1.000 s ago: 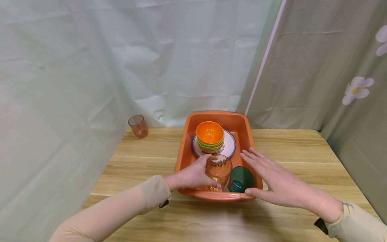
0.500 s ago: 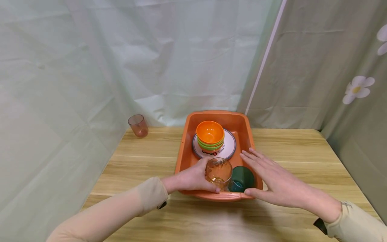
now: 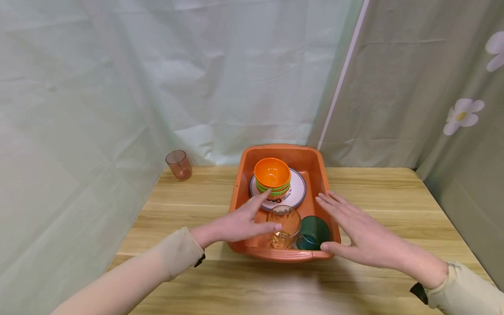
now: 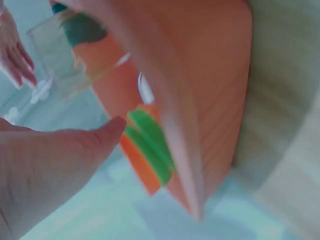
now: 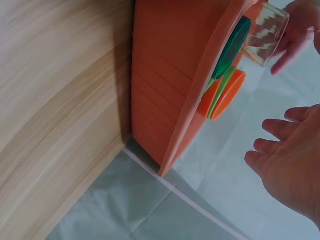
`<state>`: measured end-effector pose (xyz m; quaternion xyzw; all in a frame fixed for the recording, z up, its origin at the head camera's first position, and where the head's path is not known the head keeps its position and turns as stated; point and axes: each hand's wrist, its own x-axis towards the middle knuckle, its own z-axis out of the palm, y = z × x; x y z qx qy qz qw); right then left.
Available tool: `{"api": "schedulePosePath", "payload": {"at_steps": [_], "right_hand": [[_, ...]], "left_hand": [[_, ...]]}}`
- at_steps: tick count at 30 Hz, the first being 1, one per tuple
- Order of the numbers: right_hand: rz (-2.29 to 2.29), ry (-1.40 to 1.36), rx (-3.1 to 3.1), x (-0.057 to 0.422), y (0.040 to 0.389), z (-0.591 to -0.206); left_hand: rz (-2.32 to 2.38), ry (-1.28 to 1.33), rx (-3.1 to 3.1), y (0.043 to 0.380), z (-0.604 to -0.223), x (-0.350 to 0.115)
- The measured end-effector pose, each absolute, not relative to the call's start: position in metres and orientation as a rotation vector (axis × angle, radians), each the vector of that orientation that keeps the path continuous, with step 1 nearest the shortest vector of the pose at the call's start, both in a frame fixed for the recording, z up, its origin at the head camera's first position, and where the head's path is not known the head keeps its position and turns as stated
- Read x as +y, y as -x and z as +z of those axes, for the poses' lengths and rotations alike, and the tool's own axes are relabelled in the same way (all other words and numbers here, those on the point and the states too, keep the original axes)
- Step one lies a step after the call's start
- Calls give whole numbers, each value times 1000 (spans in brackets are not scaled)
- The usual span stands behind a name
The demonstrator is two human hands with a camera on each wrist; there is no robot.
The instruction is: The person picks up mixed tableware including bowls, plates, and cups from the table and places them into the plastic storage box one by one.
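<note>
An amber glass [image 3: 284, 229] stands at the near end of an orange plastic tub [image 3: 271, 253], beside a dark green glass [image 3: 313, 234]. Just left of the amber glass is my left hand [image 3: 242, 223], fingers spread and thumb overlapping the glass in the head view. In the left wrist view nothing lies in that hand. My right hand [image 3: 364, 234] is held with straight fingers over the tub's right rim, close to the green glass, and holds nothing. Farther back in the tub, a stack of orange and green bowls [image 3: 272, 174] rests on a white plate [image 3: 297, 192] with a dark rim.
A pink glass [image 3: 179, 165] stands alone at the far left corner of the wooden table [image 3: 189, 218]. Pale curtains [image 3: 236, 87] hang behind and along both sides, and the right one carries white flowers [image 3: 463, 116].
My left hand has let go of the amber glass and drawn back to the left, its fingers opening. The glass has settled upright in the tub. My right hand has hardly moved.
</note>
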<state>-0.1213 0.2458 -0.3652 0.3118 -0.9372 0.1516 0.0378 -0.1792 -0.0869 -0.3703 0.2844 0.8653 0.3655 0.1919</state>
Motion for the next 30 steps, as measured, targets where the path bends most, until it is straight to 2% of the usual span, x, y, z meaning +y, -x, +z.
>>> {"api": "schedulePosePath", "payload": {"at_steps": [5,15,30], "right_hand": [[456,-925,-2891,248,124,-362],[457,-872,-2912,251,130,-357],[323,-846,-2918,255,137,-359]], "left_hand": [[886,-905,2683,183,-358,-96],[146,-1078,3131,193,-358,-112],[85,-1068,3116,195,-365,-117]]}}
